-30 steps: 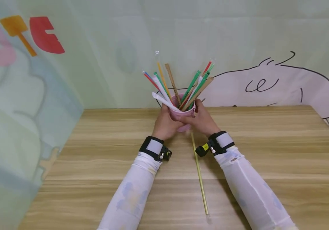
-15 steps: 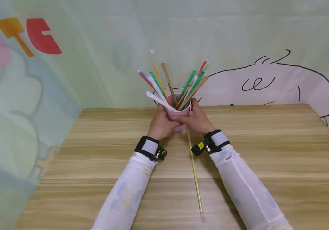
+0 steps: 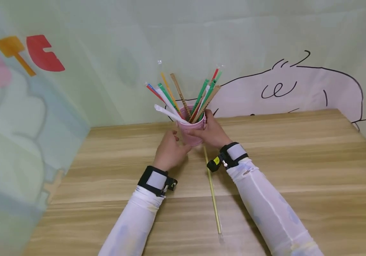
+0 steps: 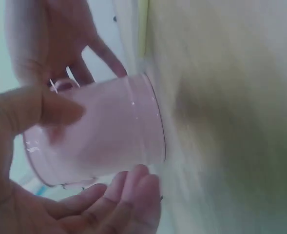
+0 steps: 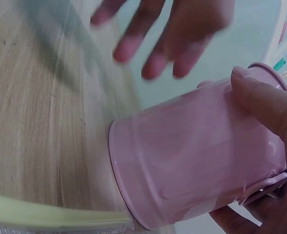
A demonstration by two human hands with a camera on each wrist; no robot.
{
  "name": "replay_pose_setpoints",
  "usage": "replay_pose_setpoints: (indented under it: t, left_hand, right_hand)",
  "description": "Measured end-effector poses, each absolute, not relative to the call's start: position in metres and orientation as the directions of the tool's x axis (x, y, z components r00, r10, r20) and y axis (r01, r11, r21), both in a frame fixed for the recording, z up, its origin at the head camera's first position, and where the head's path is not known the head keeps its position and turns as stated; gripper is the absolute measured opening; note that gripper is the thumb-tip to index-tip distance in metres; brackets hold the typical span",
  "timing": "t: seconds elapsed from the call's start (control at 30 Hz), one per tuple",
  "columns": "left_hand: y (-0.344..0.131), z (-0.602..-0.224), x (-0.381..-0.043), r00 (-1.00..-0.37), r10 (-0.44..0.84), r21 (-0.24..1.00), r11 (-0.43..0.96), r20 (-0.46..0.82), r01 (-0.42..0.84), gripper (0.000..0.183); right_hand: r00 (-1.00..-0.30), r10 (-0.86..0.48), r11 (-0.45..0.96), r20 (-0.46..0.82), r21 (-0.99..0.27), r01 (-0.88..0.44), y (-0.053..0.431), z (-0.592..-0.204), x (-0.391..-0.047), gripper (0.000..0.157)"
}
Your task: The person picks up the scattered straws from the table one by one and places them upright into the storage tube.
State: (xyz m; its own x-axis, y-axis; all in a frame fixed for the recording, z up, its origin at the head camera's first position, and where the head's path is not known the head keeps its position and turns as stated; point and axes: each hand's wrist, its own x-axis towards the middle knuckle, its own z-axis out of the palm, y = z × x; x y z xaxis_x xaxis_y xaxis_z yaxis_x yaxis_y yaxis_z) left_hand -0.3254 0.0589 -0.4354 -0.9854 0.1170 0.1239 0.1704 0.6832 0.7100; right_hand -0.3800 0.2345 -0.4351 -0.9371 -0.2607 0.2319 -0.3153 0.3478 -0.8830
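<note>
A pink metal bucket (image 3: 191, 138) stands at the back of the wooden table, filled with several straws, among them a green-wrapped straw (image 3: 197, 99). Brown, white, red, blue and orange ones fan out around it. My right hand (image 3: 214, 132) grips its right side, thumb across the front and fingers behind. At the bucket's left, my left hand (image 3: 169, 152) is spread with loosely bent fingers; the right wrist view shows those fingers (image 5: 153, 39) apart from the wall. A yellow straw in clear wrapping (image 3: 213, 195) lies on the table, its far end near the bucket's base.
The wooden table (image 3: 282, 170) meets a pale printed backdrop (image 3: 122, 42) just behind the bucket. Another printed backdrop (image 3: 16, 142) runs along the left. Both wrists wear black straps carrying cameras, such as the left strap (image 3: 153, 180).
My left hand has let go of the bucket and drawn back to the left and nearer. The right hand keeps its hold. The whole view has shifted and tilted slightly.
</note>
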Motion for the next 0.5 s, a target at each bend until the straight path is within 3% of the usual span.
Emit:
replay_pose_setpoints:
  t: [0.13,0.3,0.5]
  left_hand:
    - [0.064,-0.432,-0.301,-0.984,0.167,0.652,0.739,0.068,0.171,0.06]
    - [0.079,-0.434,-0.273,-0.954,0.299,0.563,0.794,-0.03,0.231,0.058]
    - [0.097,-0.445,-0.255,-0.941,0.339,0.491,0.82,-0.003,0.294,0.048]
  right_hand:
    - [-0.943,-0.25,0.366,0.22,-0.88,-0.302,0.234,-0.435,-0.379,0.092]
    - [-0.944,-0.25,0.367,0.216,-0.881,-0.299,0.234,-0.433,-0.378,0.093]
    - [-0.949,-0.245,0.37,0.196,-0.886,-0.279,0.232,-0.43,-0.374,0.095]
